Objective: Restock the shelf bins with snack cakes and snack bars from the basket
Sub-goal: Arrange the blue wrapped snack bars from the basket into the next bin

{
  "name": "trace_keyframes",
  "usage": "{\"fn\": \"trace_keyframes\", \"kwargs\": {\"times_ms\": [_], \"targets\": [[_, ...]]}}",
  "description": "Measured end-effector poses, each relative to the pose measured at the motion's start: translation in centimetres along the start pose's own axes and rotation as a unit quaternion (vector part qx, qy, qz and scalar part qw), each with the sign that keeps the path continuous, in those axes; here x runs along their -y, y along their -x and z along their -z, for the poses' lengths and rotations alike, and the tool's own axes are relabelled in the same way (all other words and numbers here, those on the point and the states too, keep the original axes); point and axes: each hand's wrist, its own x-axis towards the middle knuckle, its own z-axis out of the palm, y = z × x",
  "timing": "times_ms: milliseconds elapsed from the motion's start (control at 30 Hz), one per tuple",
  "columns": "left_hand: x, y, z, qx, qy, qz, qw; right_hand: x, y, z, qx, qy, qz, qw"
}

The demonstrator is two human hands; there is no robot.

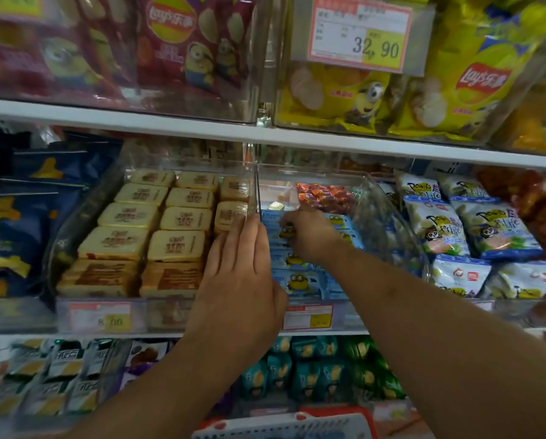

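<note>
Broadly, the scene was a white shelf unit (202, 129) carrying clear, hard-walled plastic bins. The left bin (85, 213) held pale, flat, rectangular snack cakes (176, 245) in glossy film, stacked in neat rows. The middle bin (389, 217) held small blue snack packets (300, 280) printed with a yellow cartoon figure, with crinkly orange-red wrapped sweets (325, 194) behind them. A red-and-white slotted basket (297, 426) sat at the bottom edge of view; its contents could not be seen.

The left hand (240, 274) lay flat, fingers straight and together, against the clear divider between the two bins, apparently steadying it and gripping nothing. The right hand (309, 232) reached into the middle bin with fingers curled down onto a blue packet near the divider; it seemed to pinch or seat that packet, though the fingertips were partly hidden.

By my judgement the blue packets would handle as light, soft pillows: thin slick film, air-puffed, easy to dent and apt to slide over each other. They were best taken across the flat faces or by a crimped end seam, with gentle pressure. The cakes looked soft and crushable too, so a broad grip on the long sides would suit them. The bin walls looked rigid and smooth, offering little friction.
</note>
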Motion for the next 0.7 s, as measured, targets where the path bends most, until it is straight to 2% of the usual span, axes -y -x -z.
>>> {"fn": "trace_keyframes", "kwargs": {"times_ms": [233,467,633,700], "targets": [[-0.3,0.2,1.4,0.029,-0.014,0.005,0.999,0.0,5.1,3.5,0.0,-0.063,-0.06,0.996],[-0.1,1.0,3.3,0.017,0.062,0.028,0.998,1.9,17.7,6.6,-0.126,-0.107,-0.014,0.986],[-1.1,7.7,3.8,-0.066,0.112,-0.017,0.991,4.5,26.6,1.7,-0.112,-0.154,-0.017,0.982],[-0.8,11.7,1.9,-0.046,0.127,-0.038,0.99,5.5,29.4,-2.1,-0.072,-0.181,-0.039,0.98]]}}
